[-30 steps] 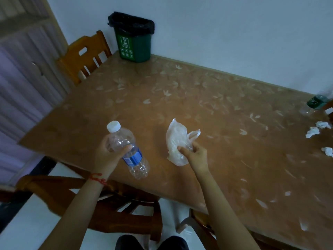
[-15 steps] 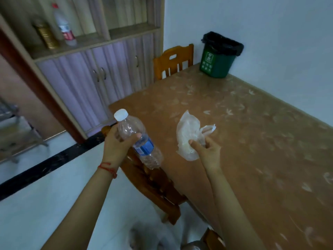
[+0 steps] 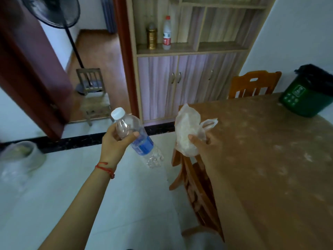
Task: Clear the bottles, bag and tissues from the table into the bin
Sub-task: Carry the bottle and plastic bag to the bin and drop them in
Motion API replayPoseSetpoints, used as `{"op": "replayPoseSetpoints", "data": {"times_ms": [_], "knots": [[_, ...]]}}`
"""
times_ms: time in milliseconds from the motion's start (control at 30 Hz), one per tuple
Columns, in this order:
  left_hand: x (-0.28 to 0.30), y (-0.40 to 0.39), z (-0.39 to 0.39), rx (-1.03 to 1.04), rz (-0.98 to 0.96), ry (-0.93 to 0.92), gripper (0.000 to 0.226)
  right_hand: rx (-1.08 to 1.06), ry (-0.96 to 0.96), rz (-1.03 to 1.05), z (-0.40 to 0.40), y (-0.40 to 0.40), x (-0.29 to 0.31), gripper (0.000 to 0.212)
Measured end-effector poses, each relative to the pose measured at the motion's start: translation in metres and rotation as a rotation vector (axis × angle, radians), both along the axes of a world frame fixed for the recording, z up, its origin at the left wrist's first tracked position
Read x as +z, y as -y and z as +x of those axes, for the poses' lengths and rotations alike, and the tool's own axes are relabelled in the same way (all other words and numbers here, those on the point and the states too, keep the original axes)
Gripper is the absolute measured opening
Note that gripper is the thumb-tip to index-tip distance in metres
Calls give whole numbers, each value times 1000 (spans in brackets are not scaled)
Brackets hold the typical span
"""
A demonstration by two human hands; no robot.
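Note:
My left hand (image 3: 115,143) grips a clear plastic bottle (image 3: 138,141) with a white cap and blue label, held tilted over the floor to the left of the table. My right hand (image 3: 203,147) pinches a crumpled clear plastic bag (image 3: 187,130) at the table's near left corner. The green bin (image 3: 306,98) with a black liner stands on the brown table (image 3: 270,150) at the far right. No tissues are in view.
A wooden chair (image 3: 194,186) is tucked under the table beside my right arm, and another chair (image 3: 254,83) stands at the far end. A cabinet (image 3: 180,83) holds two bottles on its shelf. A fan stand, a small chair and a doorway are at the left.
The view has swung left, so the bin now sits at the far right and the tissues have left the frame. Both hands keep their hold on the bottle and bag.

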State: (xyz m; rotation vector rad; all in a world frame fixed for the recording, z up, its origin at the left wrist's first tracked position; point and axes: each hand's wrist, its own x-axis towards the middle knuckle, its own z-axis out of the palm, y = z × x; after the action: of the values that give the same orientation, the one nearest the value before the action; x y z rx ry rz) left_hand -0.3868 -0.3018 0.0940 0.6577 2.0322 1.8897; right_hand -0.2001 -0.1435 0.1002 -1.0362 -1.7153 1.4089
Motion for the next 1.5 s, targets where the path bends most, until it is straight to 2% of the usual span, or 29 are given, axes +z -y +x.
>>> {"op": "replayPoseSetpoints", "data": {"times_ms": [267, 367, 500, 633, 1000, 1133, 1300, 1433, 1500], "knots": [[-14, 99, -84, 181, -103, -10, 45, 141, 5, -46, -118, 77, -21, 10], [-17, 125, -115, 212, -121, -10, 45, 163, -22, -61, -156, 97, -29, 16], [-18, 146, -152, 242, -107, -7, 38, 212, -34, -65, -198, 115, -33, 19], [-17, 147, -184, 241, -101, -6, 40, 211, -56, -70, -232, 117, -30, 17], [-26, 61, -277, 212, -105, -25, 34, 217, -77, -32, -321, 33, -29, 16], [-26, 10, -317, 212, -83, -40, 40, 200, -92, -13, -362, -16, -27, 29], [-19, -50, -365, 199, -81, -61, 45, 215, -91, -41, -411, -74, -19, 13], [-17, -85, -402, 177, -67, -36, 41, 188, -103, -65, -447, -110, -20, 22], [-18, -102, -423, 160, -72, -34, 41, 190, -97, -74, -466, -129, -24, 13]]}}
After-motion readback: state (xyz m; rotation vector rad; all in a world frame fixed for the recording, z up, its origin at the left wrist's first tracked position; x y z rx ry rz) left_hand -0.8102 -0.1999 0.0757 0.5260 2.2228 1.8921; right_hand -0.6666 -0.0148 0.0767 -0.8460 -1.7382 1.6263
